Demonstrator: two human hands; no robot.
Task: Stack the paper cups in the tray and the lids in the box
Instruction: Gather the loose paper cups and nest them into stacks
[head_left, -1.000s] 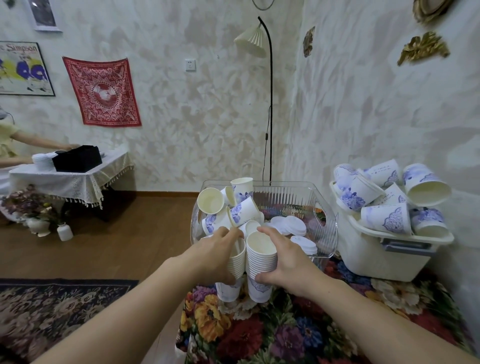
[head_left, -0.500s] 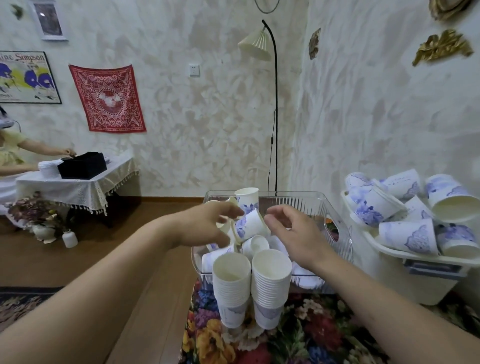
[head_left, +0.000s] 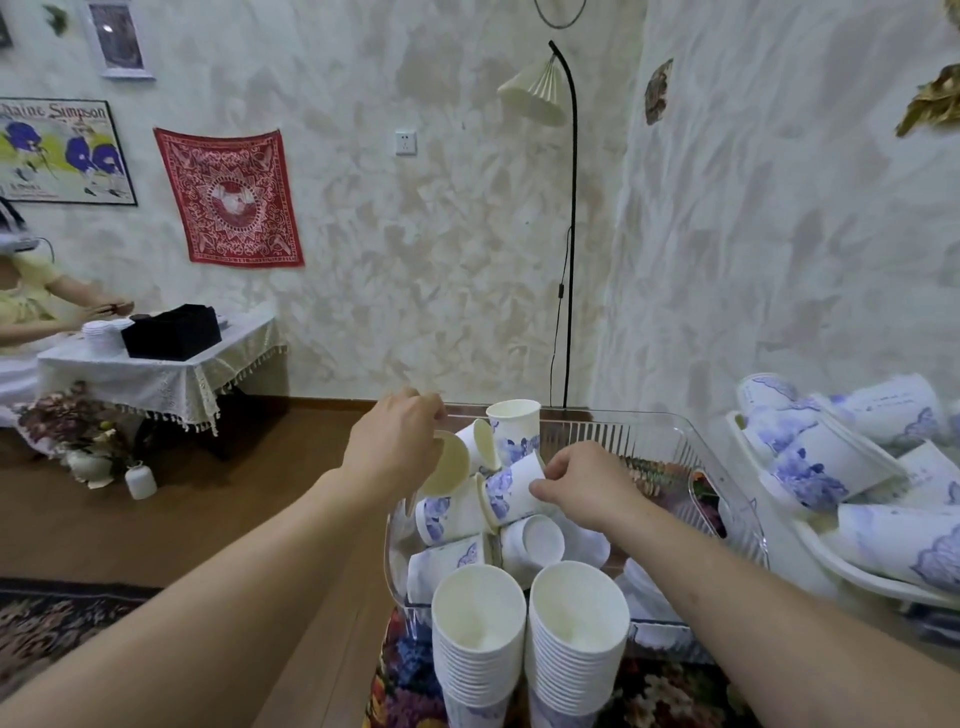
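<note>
Where the far-left edge cuts in, a second person (head_left: 26, 306) in yellow reaches over a side table (head_left: 156, 364) that carries a black box (head_left: 171, 332) and a white stack beside it. A poster (head_left: 57, 150) and a red cloth (head_left: 228, 197) hang on the wall above.

Nearer, the left hand (head_left: 395, 447) is over the left end of the clear tray (head_left: 727, 499), fingers curled round the rim of a cup (head_left: 447, 462) that lies tilted with its mouth towards the camera. Just right of it one cup stands upright (head_left: 514, 426) at the back of a loose heap of blue-printed cups inside the tray. The right hand (head_left: 587, 488) pinches a tipped cup (head_left: 511, 488) in that heap between thumb and fingers, near its base. White lids (head_left: 587, 540) lie in the tray under the right wrist, partly hidden.

In front of the tray, on the flowered cloth (head_left: 410, 675), stand two nested stacks (head_left: 478, 639) of cups, side by side and touching, mouths up. A floor lamp (head_left: 566, 208) stands behind the tray. At the far right a white bin (head_left: 841, 566) is heaped with more cups (head_left: 831, 462) lying on their sides.
</note>
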